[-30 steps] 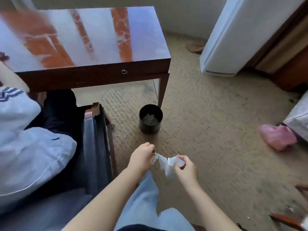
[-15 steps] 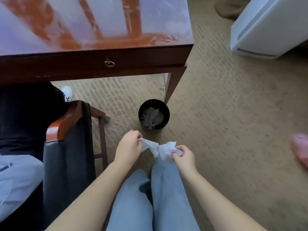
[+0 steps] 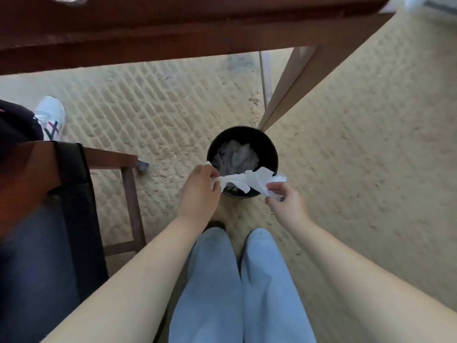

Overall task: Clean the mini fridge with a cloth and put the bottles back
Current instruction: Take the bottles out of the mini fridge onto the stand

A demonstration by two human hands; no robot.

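Observation:
A crumpled white cloth [image 3: 243, 180] is stretched between my two hands, right over the near rim of a small black bin [image 3: 270, 151]. My left hand [image 3: 199, 191] pinches its left end with curled fingers. My right hand [image 3: 284, 200] grips the right end. Grey crumpled paper lies inside the bin. Neither the mini fridge's inside nor any bottles are in view.
A dark wooden desk [image 3: 173, 28] spans the top, one leg [image 3: 286, 87] coming down beside the bin. A wooden chair [image 3: 74, 189] with a dark seat stands at left, another person's white shoe [image 3: 50, 117] past it. Beige carpet [image 3: 358, 157] lies to the right.
I have stepped closer to the bin and the view has tipped down. Both hands carried the cloth forward from in front of my legs to above the bin's rim.

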